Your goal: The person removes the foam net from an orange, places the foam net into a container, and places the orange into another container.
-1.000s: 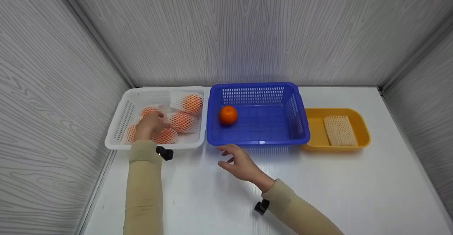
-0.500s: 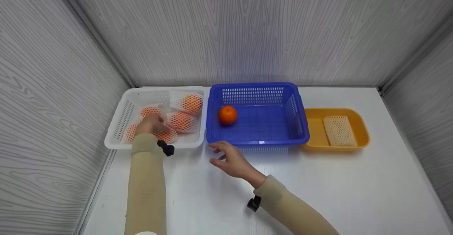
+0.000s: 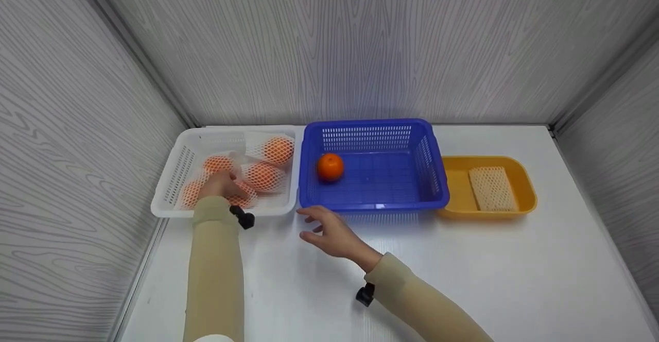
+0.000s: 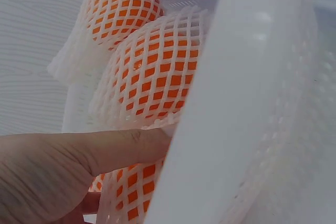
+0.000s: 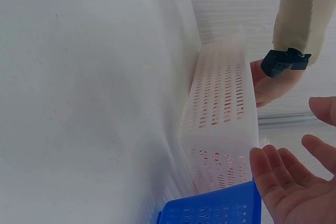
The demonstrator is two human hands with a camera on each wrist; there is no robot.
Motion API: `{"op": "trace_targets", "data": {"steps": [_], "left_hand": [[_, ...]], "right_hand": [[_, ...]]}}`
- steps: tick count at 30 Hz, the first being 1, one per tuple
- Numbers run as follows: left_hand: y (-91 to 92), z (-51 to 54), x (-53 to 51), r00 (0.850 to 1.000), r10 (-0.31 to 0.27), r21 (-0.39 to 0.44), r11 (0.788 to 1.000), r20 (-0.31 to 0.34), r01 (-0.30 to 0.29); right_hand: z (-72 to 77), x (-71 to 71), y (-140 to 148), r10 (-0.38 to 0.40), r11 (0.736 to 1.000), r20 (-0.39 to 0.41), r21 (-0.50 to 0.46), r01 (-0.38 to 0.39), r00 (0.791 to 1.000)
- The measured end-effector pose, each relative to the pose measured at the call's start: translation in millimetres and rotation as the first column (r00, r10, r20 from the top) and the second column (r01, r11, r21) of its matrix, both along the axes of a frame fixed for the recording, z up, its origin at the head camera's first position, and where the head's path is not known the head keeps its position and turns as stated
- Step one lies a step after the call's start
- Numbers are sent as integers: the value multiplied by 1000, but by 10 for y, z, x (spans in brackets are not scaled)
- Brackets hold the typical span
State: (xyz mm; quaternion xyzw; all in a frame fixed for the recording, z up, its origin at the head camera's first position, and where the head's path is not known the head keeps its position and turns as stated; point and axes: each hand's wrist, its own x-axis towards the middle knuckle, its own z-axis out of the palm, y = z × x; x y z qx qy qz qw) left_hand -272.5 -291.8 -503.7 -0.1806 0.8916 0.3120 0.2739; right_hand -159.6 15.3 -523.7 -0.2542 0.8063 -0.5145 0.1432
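My left hand [image 3: 219, 185] reaches into the white basket [image 3: 177, 210] and holds the front orange in a white foam net [image 3: 246, 196]. In the left wrist view the thumb [image 4: 126, 148] lies along this netted orange [image 4: 137, 192], with fingers partly hidden on its other side. Several more netted oranges surround it, such as one netted orange [image 3: 264, 176] to the right and another netted orange [image 3: 218, 164] behind. My right hand [image 3: 332, 234] hovers at the front of the blue basket [image 3: 378, 208], fingers loosely bent and nothing in them.
One bare orange [image 3: 330, 167] sits at the left inside the blue basket. Partly behind that basket's right side, a yellow tray [image 3: 458, 192] holds a flat foam net [image 3: 492, 188]. Wood-grained panels [image 3: 360, 48] close off the table's back and sides.
My right hand has drifted left toward the gap between the white and blue baskets. My left hand has shifted slightly down and right onto the front netted orange.
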Motion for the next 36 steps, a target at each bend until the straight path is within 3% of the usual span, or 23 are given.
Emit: {"op": "trace_targets", "data": {"steps": [4, 8, 17, 26, 30, 36], "left_hand": [[-26, -33, -20, 1000, 18, 21, 1000, 6, -18], [-40, 5, -10, 999, 30, 1, 1000, -21, -30], [13, 363, 93, 989, -119, -165, 981, -89, 104], [143, 587, 203, 966, -189, -206, 967, -175, 151], [227, 642, 302, 937, -206, -219, 965, -282, 146], [358, 644, 444, 860, -218, -233, 965, -461, 120]], "right_hand": [[-10, -6, 11, 1, 1000, 0, 6, -1, 1000], [11, -18, 30, -6, 1000, 8, 4, 6, 1000], [42, -29, 63, -13, 999, 2, -45, 13, 1000], [56, -36, 160, -21, 992, 3, -125, 22, 1000], [59, -29, 223, -29, 988, 8, -151, 30, 1000], [98, -5, 312, -49, 980, 24, -190, 52, 999]]}}
